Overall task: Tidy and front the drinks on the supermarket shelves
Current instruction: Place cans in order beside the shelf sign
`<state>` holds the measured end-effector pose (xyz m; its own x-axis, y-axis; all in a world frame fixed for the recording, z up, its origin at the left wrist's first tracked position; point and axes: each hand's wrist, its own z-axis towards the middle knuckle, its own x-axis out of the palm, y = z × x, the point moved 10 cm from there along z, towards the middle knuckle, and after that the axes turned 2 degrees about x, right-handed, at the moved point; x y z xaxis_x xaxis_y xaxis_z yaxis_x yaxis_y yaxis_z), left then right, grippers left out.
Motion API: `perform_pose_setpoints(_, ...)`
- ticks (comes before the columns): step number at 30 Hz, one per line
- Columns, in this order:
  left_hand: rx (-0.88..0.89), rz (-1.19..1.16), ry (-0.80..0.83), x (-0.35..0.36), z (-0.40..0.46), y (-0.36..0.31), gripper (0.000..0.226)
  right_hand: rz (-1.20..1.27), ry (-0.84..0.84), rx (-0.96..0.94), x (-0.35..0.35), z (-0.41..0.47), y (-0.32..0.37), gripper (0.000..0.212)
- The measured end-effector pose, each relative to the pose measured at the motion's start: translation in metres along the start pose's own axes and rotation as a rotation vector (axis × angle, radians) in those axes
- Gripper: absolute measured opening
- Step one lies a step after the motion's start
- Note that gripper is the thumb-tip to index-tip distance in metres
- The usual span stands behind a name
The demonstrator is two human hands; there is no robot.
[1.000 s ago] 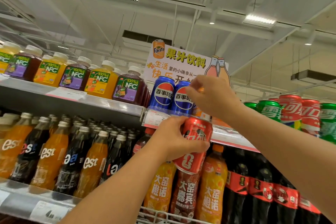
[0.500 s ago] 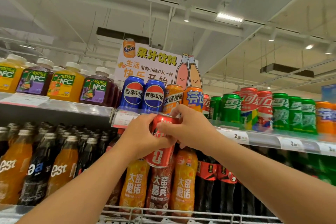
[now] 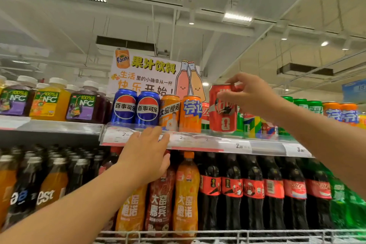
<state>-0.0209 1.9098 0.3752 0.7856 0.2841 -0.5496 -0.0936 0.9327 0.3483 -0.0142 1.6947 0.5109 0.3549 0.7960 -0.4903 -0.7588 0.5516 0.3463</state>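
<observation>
Head view: right hand (image 3: 250, 95) grips the red cola can (image 3: 222, 112) by its upper part, fingers curled round it. Can is upright at the front edge of the top shelf (image 3: 198, 141), just right of the orange can (image 3: 190, 114), in front of green cans (image 3: 309, 106). Left hand (image 3: 145, 153) has fingers straight and holds nothing, fingertips at the shelf's price strip below the blue cans (image 3: 136, 107).

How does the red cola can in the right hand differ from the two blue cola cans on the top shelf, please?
The red cola can is gripped near its top by the right hand, tilted slightly; the two blue cola cans stand upright and untouched on the top shelf. It is red, they are blue with round logos. All look alike in shape and size.
</observation>
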Motion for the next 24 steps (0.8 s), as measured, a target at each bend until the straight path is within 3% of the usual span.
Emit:
perform_pose_setpoints(6,-0.019,0.058,-0.092,0.005,-0.008,-0.011,0.081,-0.031,-0.022,0.039,-0.008,0.043,-0.027,0.037)
perform_pose_setpoints(12,-0.042,0.057,-0.003,0.022,-0.008,-0.006,0.083,-0.089,-0.010,0.061,0.020,0.063,-0.047,0.041)
perform_pose_setpoints(18,-0.045,0.045,-0.043,0.023,-0.007,-0.004,0.083,-0.116,0.066,0.054,0.048,0.066,-0.058,0.021)
perform_pose_setpoints(24,-0.048,0.052,-0.041,0.030,-0.007,-0.003,0.084,-0.295,0.099,0.045,0.054,0.064,-0.056,0.024)
